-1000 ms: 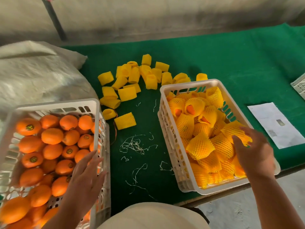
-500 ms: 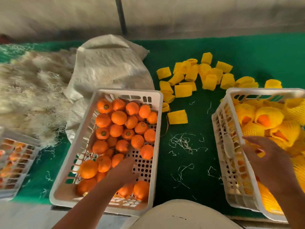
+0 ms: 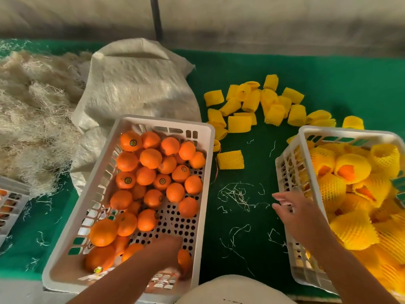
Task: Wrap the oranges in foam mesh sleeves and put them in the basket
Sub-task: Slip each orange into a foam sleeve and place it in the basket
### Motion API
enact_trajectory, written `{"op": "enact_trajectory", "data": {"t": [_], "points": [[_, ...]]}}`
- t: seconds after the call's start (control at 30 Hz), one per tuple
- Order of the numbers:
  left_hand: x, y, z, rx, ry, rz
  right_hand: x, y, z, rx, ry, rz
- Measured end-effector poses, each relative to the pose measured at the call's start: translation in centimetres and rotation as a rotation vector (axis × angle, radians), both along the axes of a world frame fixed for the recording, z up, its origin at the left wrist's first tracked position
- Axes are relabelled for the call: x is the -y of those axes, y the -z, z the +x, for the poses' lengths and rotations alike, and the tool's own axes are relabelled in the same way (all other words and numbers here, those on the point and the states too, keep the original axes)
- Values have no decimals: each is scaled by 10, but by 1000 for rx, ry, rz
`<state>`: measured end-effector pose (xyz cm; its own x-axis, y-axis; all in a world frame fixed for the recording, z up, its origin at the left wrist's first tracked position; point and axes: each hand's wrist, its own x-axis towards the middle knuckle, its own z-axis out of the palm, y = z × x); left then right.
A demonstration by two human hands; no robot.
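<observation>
Bare oranges (image 3: 151,157) fill a white crate (image 3: 162,122) at lower left. My left hand (image 3: 167,252) reaches down into the crate's near right corner, against an orange (image 3: 185,260); blur hides whether the fingers close on it. My right hand (image 3: 293,213) hovers with straight fingers, holding nothing, beside the left wall of the white basket (image 3: 306,137) at right. That basket holds several oranges wrapped in yellow foam mesh (image 3: 352,165). Loose yellow sleeves (image 3: 238,123) lie on the green cloth behind, one sleeve (image 3: 230,159) lying apart from them, nearer the crate.
A white woven sack (image 3: 135,84) lies behind the crate, and a pile of pale fibre (image 3: 32,106) lies left of the sack. Part of another crate (image 3: 11,200) shows at the far left. Thin string scraps (image 3: 238,196) litter the cloth between the crate and the basket.
My view swung left. My left hand went deeper into the crate's near right corner. My right hand left the wrapped oranges and moved left, outside the basket.
</observation>
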<state>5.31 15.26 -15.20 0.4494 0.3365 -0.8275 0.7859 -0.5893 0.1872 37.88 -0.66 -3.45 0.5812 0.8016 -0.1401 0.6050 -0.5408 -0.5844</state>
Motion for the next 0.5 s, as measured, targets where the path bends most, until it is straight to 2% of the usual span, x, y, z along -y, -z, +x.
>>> {"op": "enact_trajectory", "data": {"t": [0.07, 0.17, 0.33, 0.4, 0.5], "points": [[-3, -2, 0, 37, -16, 35, -13, 6, -1, 10, -48, -59], [-9, -12, -2, 201, -105, 190, -31, 17, 0, 10, -107, -109], [-23, -38, -1, 503, -663, 180, -62, 37, 9, -19, -126, -217], [-32, -48, -1, 562, -923, 83, -81, 49, 15, -113, -120, -238], [-44, -61, -1, 644, -1303, -264, -122, 62, 23, -211, -88, -268]]}}
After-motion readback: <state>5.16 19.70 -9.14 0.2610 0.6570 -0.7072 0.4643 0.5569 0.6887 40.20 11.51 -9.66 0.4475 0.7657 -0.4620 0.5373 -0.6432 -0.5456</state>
